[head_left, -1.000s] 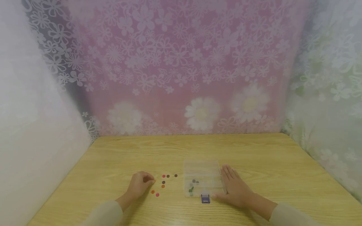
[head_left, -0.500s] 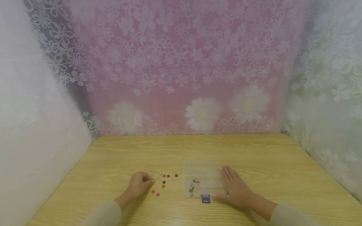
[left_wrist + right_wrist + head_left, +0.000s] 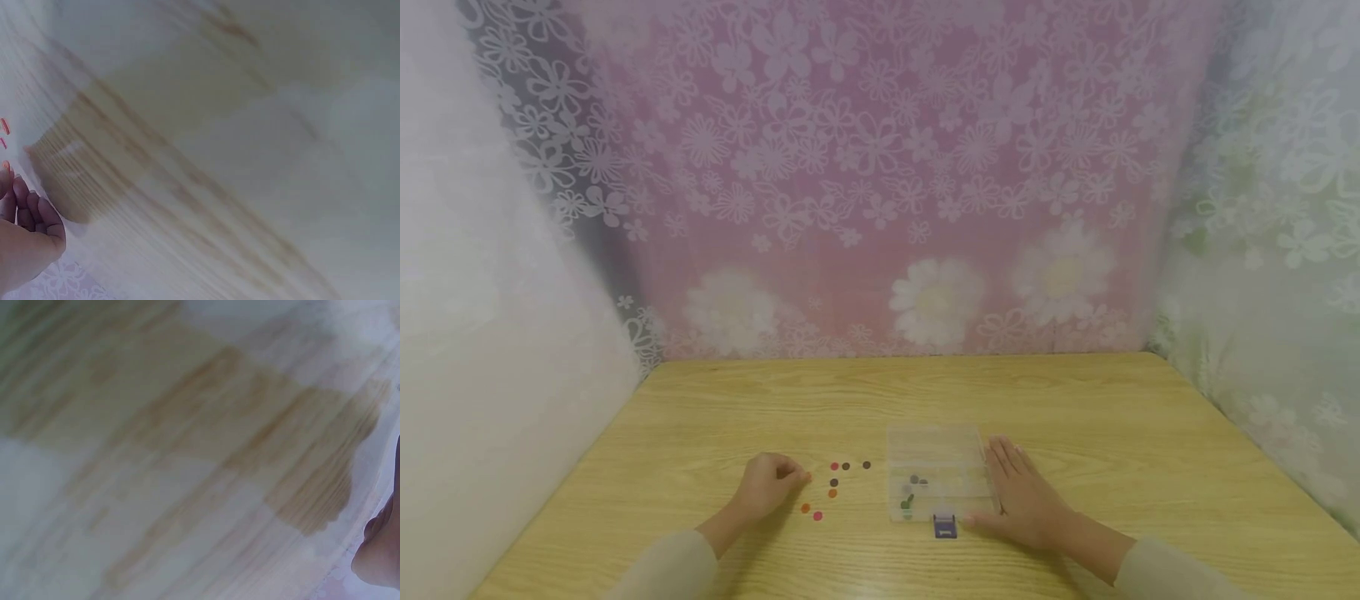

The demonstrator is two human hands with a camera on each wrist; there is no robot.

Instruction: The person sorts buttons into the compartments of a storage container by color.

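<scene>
My left hand pinches a small orange disc between thumb and fingertips, just above the table. In the left wrist view the orange disc peeks out at the fingertips. To its right lie several loose discs: dark ones such as the dark disc, an orange disc and a pink disc. With straight fingers my right hand rests along the right side of a clear divided plastic box. Inside the box sit dark discs and green discs.
A purple latch sticks out from the box's front edge. The wooden table ends at a pink flowered curtain behind, with pale sheets at both sides.
My left hand has drawn back very slightly from the loose discs, and the orange disc shows a little more at its fingertips. The right hand and the box have stayed put.
</scene>
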